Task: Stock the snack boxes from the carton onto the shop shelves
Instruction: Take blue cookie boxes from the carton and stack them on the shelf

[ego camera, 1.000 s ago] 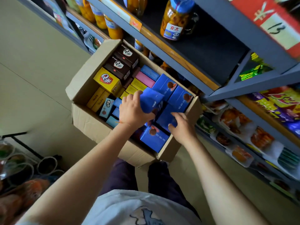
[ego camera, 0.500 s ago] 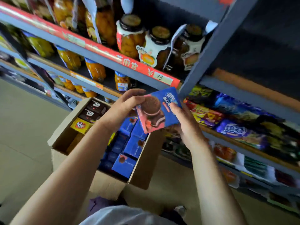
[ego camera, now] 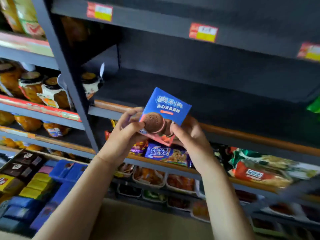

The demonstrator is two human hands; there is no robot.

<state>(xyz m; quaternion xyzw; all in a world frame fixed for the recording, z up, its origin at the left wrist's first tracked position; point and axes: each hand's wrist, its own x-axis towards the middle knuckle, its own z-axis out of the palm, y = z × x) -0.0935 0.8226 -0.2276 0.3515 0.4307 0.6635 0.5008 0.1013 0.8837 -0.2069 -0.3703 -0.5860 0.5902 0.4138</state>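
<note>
Both hands are holding one blue snack box (ego camera: 164, 116) in the head view, upright and slightly tilted, its cookie picture facing the camera. The left hand (ego camera: 124, 134) is pinching the box's lower left edge with curled fingers, and the right hand (ego camera: 188, 135) is gripping its lower right corner. The box is hanging just in front of the wooden lip of a dark shelf (ego camera: 190, 90), whose board is lying bare and wide behind and to the right of the box. A grey upright post (ego camera: 69, 80) is bounding that bay on the left, with fruit jars (ego camera: 45, 90) sitting beyond it. Just beneath the hands, snack packets (ego camera: 166, 153) are lying along the next shelf down. At the lower left, the carton (ego camera: 10, 163) is showing its rim and rows of blue, yellow and dark boxes, well apart from the held box.
</note>
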